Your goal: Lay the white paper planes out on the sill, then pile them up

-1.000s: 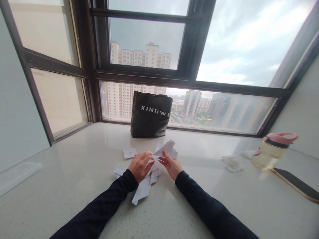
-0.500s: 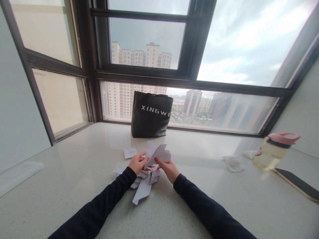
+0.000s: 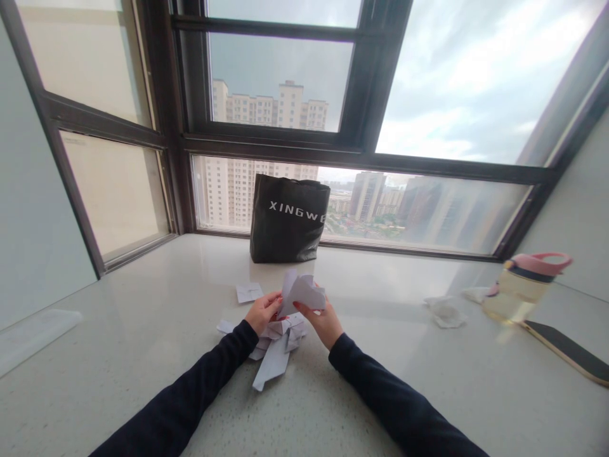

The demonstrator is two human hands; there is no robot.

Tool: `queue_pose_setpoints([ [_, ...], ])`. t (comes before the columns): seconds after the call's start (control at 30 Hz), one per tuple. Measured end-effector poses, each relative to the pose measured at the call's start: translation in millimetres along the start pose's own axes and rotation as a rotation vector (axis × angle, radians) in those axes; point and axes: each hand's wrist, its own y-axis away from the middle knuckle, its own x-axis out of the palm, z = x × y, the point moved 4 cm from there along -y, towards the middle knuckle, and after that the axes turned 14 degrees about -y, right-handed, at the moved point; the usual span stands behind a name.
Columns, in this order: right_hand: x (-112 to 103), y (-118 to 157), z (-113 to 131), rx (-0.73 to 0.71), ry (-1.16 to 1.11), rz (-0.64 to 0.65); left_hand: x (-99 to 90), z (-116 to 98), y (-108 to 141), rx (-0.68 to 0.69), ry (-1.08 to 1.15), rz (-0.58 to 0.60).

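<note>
Folded white paper [image 3: 304,293] is held up between my two hands, its pointed edges fanning upward. My left hand [image 3: 263,312] pinches its lower left side, fingers closed. On the lower right, my right hand [image 3: 325,322] grips it with the thumb lying across the front; the other fingers are mostly hidden behind. Below the hands lies a loose pile of folded paper pieces [image 3: 275,362], one long strip pointing toward me. A separate folded paper square [image 3: 248,292] rests just beyond my left hand.
A black bag [image 3: 290,222] with white lettering stands by the window. To the right are a crumpled tissue [image 3: 446,313], a bottle [image 3: 518,292] with a pink lid and a phone [image 3: 568,352]. A translucent flat item [image 3: 38,336] lies at the left edge of the pale countertop [image 3: 157,343].
The paper in my hands has shifted, its parts now closer together and turned slightly. My hands stay in nearly the same place, both gripping it; the pile lies as before.
</note>
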Motion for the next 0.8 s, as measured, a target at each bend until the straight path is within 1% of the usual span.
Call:
queue_pose_setpoints([
  [0.23,-1,0,-1,-0.100,0.197,0.073,10.6,-4,4,0.062,0.042,0.095],
  [0.37,2,1,6,-0.198,0.283,0.124,13.0,-6,7,0.067,0.042,0.075],
  [0.47,5,3,10,-0.252,0.320,0.117,13.1,-5,7,0.059,0.063,0.035],
  [0.57,6,4,10,-0.235,0.335,0.057,12.9,-3,6,0.045,0.101,-0.006],
  [0.7,-2,2,6,-0.158,0.209,-0.119,12.8,-2,5,0.022,0.125,-0.004],
  [0.73,-4,1,4,-0.132,0.157,-0.134,12.6,-3,5,0.020,0.122,0.002],
  [0.8,-4,-2,0,-0.053,0.057,-0.094,12.3,-4,6,0.020,0.109,0.018],
])
